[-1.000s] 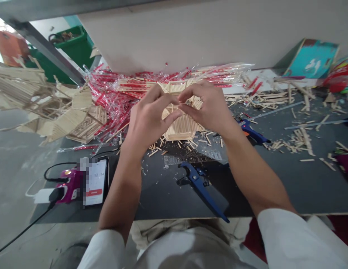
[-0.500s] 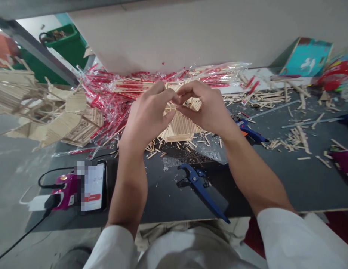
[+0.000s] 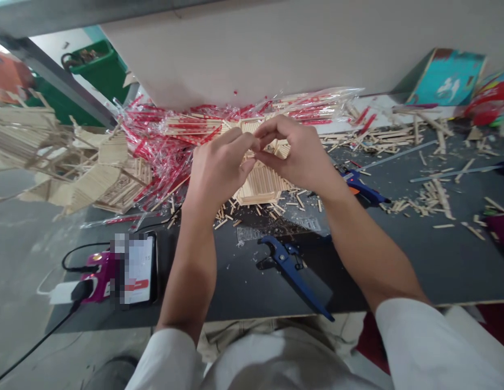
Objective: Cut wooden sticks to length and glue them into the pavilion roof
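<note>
My left hand (image 3: 221, 168) and my right hand (image 3: 294, 151) meet fingertip to fingertip above a small model built of thin wooden sticks (image 3: 260, 187). Both hands are closed in a pinch, with thumbs and forefingers curled together. Whatever is between the fingertips is too small or too hidden to name. The model rests on the dark tabletop, its near slatted panel showing below my fingers and its upper part partly covered by them. Short cut stick pieces (image 3: 221, 223) lie around its base.
Blue cutters (image 3: 296, 276) lie near the front edge. To the right is a blue glue gun (image 3: 367, 190). A phone (image 3: 140, 268) sits beside a purple power strip (image 3: 99, 276). Red-and-clear wrappers (image 3: 162, 141) with sticks line the back. Larger stick models (image 3: 85, 184) stand left.
My left hand has shifted slightly to the right, nearer my right hand. The right hand stays nearly in place, and the whole view has moved a little.
</note>
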{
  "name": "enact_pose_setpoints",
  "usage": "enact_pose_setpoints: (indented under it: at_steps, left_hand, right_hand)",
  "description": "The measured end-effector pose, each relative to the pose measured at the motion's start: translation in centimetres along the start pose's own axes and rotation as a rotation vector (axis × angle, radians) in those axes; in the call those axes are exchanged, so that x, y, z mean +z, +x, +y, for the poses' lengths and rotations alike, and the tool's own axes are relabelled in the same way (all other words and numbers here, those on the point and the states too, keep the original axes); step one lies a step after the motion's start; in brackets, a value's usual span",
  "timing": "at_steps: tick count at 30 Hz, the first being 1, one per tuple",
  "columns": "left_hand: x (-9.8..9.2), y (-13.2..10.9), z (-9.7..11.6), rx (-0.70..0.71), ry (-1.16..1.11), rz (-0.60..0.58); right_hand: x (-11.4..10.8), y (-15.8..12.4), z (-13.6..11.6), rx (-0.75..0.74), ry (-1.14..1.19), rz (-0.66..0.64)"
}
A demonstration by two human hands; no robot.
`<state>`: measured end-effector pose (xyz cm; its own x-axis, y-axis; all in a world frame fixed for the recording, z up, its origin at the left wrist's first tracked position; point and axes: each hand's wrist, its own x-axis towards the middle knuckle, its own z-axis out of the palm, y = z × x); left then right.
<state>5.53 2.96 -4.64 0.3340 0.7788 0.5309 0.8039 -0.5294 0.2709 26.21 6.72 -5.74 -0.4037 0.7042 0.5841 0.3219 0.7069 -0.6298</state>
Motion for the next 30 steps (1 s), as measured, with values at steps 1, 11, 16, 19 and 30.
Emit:
enact_pose_setpoints:
  at_steps: [1,11,16,19,30]
  left_hand:
    - [0.1,0.0,0.1,0.006,0.011,0.008]
    - [0.4,-0.2,0.2,-0.002,0.052,0.048]
    - [0.8,0.1,0.1,-0.024,0.073,0.021]
    - [0.2,0.1,0.5,-0.080,0.073,-0.041]
    - [-0.8,0.1,1.8,-0.176,0.095,-0.146]
  right_hand:
    - [0.0,0.0,0.0,0.010,0.005,-0.002]
    - [0.0,0.0,0.5,-0.011,-0.033,-0.022]
    - [-1.5,-0.1,1.4,-0.013,-0.083,-0.095]
    - [-2.7,-0.1,0.8,0.044,-0.136,-0.078]
    - [-4.2,-0.3,-1.5,0.260,-0.320,-0.099]
